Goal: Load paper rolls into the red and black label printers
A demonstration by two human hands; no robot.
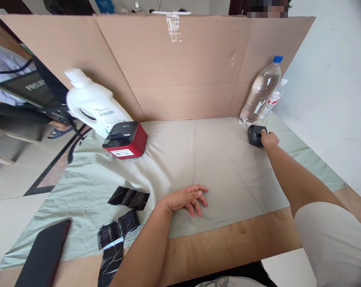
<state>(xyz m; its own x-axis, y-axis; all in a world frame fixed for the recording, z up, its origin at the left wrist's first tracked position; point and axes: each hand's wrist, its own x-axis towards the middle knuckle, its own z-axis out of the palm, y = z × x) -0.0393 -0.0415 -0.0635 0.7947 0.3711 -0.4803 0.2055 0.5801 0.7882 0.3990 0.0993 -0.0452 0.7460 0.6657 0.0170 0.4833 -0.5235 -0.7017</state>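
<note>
My right hand reaches to the far right of the cloth, its fingers closed on the near side of a small black boxy object. That object rests on the cloth just in front of a large clear bottle with a blue cap. My left hand lies over the middle of the pale green cloth, its fingers loosely spread and holding nothing. To its left are strips of shiny black tape. A red and black boxy device with a white sticker stands farther back on the left.
A tall cardboard panel closes off the back. Against it lean a white jug and, behind the large bottle, a smaller bottle. A black phone-like slab lies front left. A white wall borders the right; people are beyond.
</note>
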